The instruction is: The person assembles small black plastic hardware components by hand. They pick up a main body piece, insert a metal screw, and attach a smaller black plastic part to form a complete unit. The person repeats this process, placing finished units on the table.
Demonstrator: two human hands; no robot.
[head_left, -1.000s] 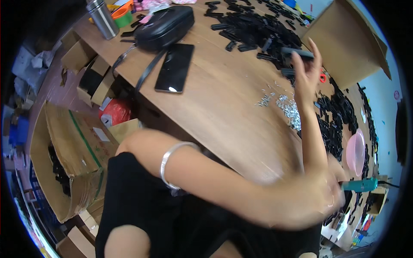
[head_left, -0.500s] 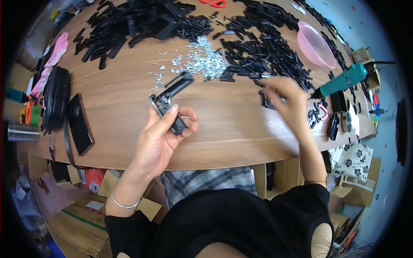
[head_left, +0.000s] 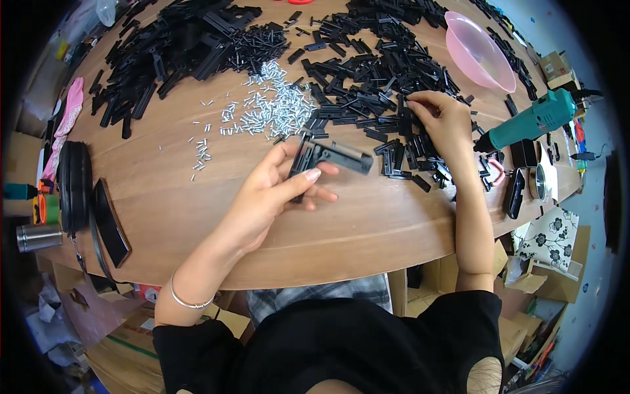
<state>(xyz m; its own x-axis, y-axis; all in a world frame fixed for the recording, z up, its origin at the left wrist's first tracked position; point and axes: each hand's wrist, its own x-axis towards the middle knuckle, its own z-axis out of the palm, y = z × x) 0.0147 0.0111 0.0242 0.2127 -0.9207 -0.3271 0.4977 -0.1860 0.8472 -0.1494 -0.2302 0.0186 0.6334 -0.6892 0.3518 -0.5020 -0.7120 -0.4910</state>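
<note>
My left hand point(head_left: 272, 187) is closed around an L-shaped black plastic part point(head_left: 338, 157), held up above the table. One long arm of the part points to the right, and the fingers hide some of the rest. Farther right, my right hand point(head_left: 449, 128) reaches into a spread pile of small black plastic pieces point(head_left: 367, 82). Its thumb and forefinger pinch at a small black piece point(head_left: 403, 105) on the pile's near right side. Between the hands and the far edge lies a heap of small silver screws or pins point(head_left: 275, 108).
A larger heap of long black parts point(head_left: 177, 39) covers the far left. At right are a pink bowl point(head_left: 469, 56) and a teal power screwdriver point(head_left: 535, 121), its tip close to my right wrist. A phone point(head_left: 111, 223) and a black case point(head_left: 74, 187) lie on the left.
My right hand has moved slightly farther away, its fingers now at the black pieces. My left hand has moved right and turned the L-shaped part, so its long arm points right. The view has shifted.
</note>
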